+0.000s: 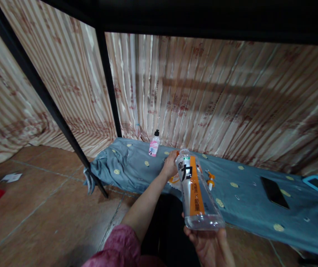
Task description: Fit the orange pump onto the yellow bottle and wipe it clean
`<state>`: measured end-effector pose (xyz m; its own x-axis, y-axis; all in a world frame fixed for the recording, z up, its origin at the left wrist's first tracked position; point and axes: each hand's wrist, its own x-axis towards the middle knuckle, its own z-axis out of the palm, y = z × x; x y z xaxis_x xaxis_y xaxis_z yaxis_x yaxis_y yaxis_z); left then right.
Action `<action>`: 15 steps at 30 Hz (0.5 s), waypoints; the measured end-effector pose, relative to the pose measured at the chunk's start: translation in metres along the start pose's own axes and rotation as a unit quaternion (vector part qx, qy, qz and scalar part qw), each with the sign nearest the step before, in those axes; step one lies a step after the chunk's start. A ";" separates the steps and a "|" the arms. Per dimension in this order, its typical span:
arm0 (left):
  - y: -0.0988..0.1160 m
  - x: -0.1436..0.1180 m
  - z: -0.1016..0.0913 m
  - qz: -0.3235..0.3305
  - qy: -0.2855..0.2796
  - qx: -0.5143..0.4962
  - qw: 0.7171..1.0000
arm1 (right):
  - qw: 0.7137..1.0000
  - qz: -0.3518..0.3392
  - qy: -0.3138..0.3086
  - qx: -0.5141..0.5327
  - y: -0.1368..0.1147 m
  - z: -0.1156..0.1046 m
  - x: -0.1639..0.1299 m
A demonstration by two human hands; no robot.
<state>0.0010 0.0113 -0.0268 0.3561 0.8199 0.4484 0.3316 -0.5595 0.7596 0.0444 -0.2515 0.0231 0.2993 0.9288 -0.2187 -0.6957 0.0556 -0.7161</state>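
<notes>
A home sleeping space, seemingly a lower bunk: a thin mattress under a blue-grey patterned sheet [147,167] lies on a brown tiled floor [36,200], enclosed by striped cream-and-red curtains [203,96] hung on a black metal bed frame [110,85], with a smartphone [274,192] on the bedding.
</notes>
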 end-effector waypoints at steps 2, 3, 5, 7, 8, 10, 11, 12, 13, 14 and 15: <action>0.001 0.000 0.000 -0.001 -0.003 0.002 1.000 | 1.000 -0.002 0.001 0.000 -0.001 0.001 0.000; 0.002 0.000 -0.001 -0.001 -0.003 0.005 1.000 | 1.000 0.000 0.001 0.001 -0.001 0.001 0.000; 0.002 0.000 -0.001 0.000 -0.001 0.010 1.000 | 1.000 0.004 0.000 0.006 -0.001 0.001 -0.001; 0.003 0.000 -0.001 0.000 0.001 0.012 1.000 | 1.000 0.008 -0.001 0.006 -0.002 0.000 -0.001; 0.003 0.000 -0.001 0.000 0.001 0.011 1.000 | 1.000 0.011 0.000 0.005 -0.002 -0.001 -0.001; 0.003 0.000 -0.001 0.001 0.004 0.010 1.000 | 1.000 0.014 0.001 0.003 -0.001 -0.003 -0.001; 0.003 0.000 -0.001 0.002 0.005 0.010 1.000 | 1.000 0.016 0.001 0.002 -0.001 -0.004 -0.001; 0.004 0.000 -0.001 0.003 0.005 0.009 1.000 | 1.000 0.016 0.001 0.003 -0.001 -0.004 -0.001; 0.004 0.000 -0.001 0.003 0.005 0.009 1.000 | 1.000 0.016 0.000 0.004 -0.001 -0.004 -0.001; 0.004 0.000 -0.002 0.002 0.003 0.010 1.000 | 1.000 0.014 -0.003 0.006 -0.001 -0.003 -0.001; 0.004 0.000 -0.002 0.002 0.001 0.010 1.000 | 1.000 0.012 -0.004 0.008 -0.001 -0.003 -0.001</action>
<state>0.0008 0.0092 -0.0227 0.3558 0.8178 0.4523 0.3470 -0.5650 0.7486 0.0469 -0.2531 0.0224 0.2767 0.9331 -0.2297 -0.7134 0.0393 -0.6997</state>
